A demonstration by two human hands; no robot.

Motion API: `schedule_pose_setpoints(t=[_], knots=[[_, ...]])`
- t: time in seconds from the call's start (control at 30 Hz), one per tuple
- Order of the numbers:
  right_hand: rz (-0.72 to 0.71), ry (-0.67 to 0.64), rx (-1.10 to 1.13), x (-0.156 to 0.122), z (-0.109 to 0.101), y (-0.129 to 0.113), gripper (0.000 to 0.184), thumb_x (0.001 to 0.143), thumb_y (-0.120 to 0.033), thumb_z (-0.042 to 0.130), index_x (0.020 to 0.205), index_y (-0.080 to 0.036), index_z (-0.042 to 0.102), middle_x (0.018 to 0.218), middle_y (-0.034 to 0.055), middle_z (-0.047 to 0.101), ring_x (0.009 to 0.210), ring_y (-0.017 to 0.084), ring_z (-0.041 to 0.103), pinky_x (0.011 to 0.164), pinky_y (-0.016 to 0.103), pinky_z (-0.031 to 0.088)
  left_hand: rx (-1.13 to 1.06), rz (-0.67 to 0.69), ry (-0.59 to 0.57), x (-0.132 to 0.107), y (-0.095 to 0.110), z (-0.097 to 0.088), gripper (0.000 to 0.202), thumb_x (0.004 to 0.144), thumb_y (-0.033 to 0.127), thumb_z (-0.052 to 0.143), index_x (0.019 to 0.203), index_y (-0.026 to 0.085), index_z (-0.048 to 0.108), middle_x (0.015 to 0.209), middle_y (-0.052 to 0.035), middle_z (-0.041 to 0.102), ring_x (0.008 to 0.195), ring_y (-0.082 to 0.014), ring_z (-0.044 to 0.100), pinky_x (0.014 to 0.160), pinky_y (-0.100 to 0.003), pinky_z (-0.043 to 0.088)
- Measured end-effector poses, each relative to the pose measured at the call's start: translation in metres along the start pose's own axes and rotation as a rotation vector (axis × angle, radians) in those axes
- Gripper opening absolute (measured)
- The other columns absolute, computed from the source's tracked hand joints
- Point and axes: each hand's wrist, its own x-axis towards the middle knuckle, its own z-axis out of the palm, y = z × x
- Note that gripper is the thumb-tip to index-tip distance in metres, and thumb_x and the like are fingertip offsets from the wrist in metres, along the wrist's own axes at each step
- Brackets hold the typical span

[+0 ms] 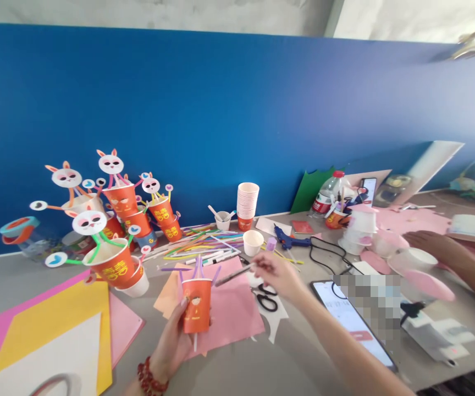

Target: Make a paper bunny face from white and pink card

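Note:
My left hand point(175, 336) is wrapped round an orange paper cup point(197, 313) held upright, with purple pipe cleaners point(198, 268) rising from its rim. Between the fingers of my right hand point(277, 275) is a thin, dark, pen-like stick point(233, 274), its tip pointing left, close to the cup's upper right side. Blur hides what kind of stick it is. Pink paper point(237, 313) lies under the cup, and black-handled scissors point(267, 301) rest just below my right hand.
Several orange cups with bunny faces point(89, 223) stand at left, behind coloured sheets point(102, 335). Loose pipe cleaners point(204, 240), stacked cups point(248, 206) and a blue glue gun point(291, 237) line the back. A phone point(351, 319) lies at right, near another person's hands point(431, 247).

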Motion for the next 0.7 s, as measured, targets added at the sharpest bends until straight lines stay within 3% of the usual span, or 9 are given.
schedule_pose_setpoints(t=[0.1, 0.2, 0.27, 0.33, 0.4, 0.47, 0.63, 0.7], knots=[[0.025, 0.411, 0.103, 0.007, -0.089, -0.006, 0.021, 0.089, -0.038, 0.060, 0.098, -0.020, 0.067, 0.080, 0.0031, 0.070, 0.057, 0.015, 0.064, 0.056, 0.028, 0.050, 0.000, -0.001, 0.015, -0.001, 0.000, 0.000, 0.021, 0.084, 0.027, 0.068, 0.094, 0.008, 0.068, 0.084, -0.0134, 0.074, 0.073, -0.0257, 0.071, 0.071, -0.041, 0.060], [0.009, 0.946, -0.221, 0.021, -0.191, 0.001, 0.027, 0.089, -0.037, 0.063, 0.110, -0.021, 0.069, 0.097, 0.0086, 0.072, 0.077, 0.015, 0.067, 0.069, 0.028, 0.048, -0.007, -0.008, 0.021, -0.001, 0.000, 0.000, 0.019, 0.084, 0.026, 0.067, 0.093, 0.009, 0.068, 0.084, -0.0129, 0.074, 0.073, -0.0262, 0.072, 0.071, -0.041, 0.060], [0.061, 1.063, -0.527, 0.035, -0.245, 0.016, 0.034, 0.094, -0.038, 0.057, 0.117, -0.015, 0.067, 0.100, 0.0141, 0.073, 0.091, 0.017, 0.067, 0.072, 0.029, 0.042, -0.010, -0.024, 0.036, -0.001, -0.001, 0.001, 0.017, 0.085, 0.024, 0.066, 0.092, 0.009, 0.068, 0.083, -0.0128, 0.074, 0.071, -0.0252, 0.072, 0.071, -0.040, 0.061], [0.193, 1.008, -0.782, 0.052, -0.279, 0.037, 0.039, 0.096, -0.039, 0.052, 0.116, -0.010, 0.068, 0.101, 0.0172, 0.073, 0.100, 0.017, 0.065, 0.070, 0.031, 0.034, -0.009, -0.037, 0.049, 0.000, -0.001, 0.002, 0.016, 0.086, 0.022, 0.065, 0.092, 0.008, 0.068, 0.083, -0.0129, 0.074, 0.069, -0.0244, 0.072, 0.069, -0.039, 0.061], [0.301, 0.865, -0.903, 0.069, -0.294, 0.062, 0.045, 0.098, -0.040, 0.045, 0.117, -0.005, 0.067, 0.105, 0.0215, 0.071, 0.103, 0.016, 0.062, 0.064, 0.034, 0.026, -0.007, -0.049, 0.062, 0.000, -0.002, 0.002, 0.016, 0.086, 0.022, 0.065, 0.092, 0.008, 0.068, 0.083, -0.0128, 0.074, 0.069, -0.0240, 0.072, 0.070, -0.038, 0.061], [0.378, 0.770, -0.901, 0.083, -0.296, 0.086, 0.046, 0.098, -0.038, 0.044, 0.116, -0.002, 0.066, 0.107, 0.0257, 0.069, 0.100, 0.015, 0.062, 0.062, 0.036, 0.022, -0.008, -0.061, 0.072, 0.000, -0.002, 0.002, 0.016, 0.086, 0.022, 0.065, 0.093, 0.009, 0.067, 0.083, -0.0127, 0.074, 0.070, -0.0241, 0.072, 0.071, -0.039, 0.061], [0.412, 0.678, -0.813, 0.104, -0.282, 0.128, 0.029, 0.091, -0.021, 0.058, 0.108, -0.002, 0.072, 0.097, 0.0286, 0.070, 0.083, 0.016, 0.065, 0.060, 0.037, 0.021, -0.026, -0.048, 0.119, 0.000, -0.003, 0.003, 0.013, 0.084, 0.021, 0.066, 0.091, 0.010, 0.066, 0.081, -0.0113, 0.074, 0.067, -0.0243, 0.072, 0.069, -0.040, 0.061], [0.406, 0.669, -0.754, 0.108, -0.276, 0.137, 0.021, 0.087, -0.017, 0.063, 0.094, -0.002, 0.076, 0.097, 0.0301, 0.070, 0.078, 0.016, 0.065, 0.059, 0.036, 0.022, -0.019, -0.053, 0.133, 0.001, -0.003, 0.004, 0.013, 0.084, 0.021, 0.067, 0.090, 0.010, 0.065, 0.079, -0.0117, 0.073, 0.067, -0.0254, 0.072, 0.067, -0.040, 0.061]])
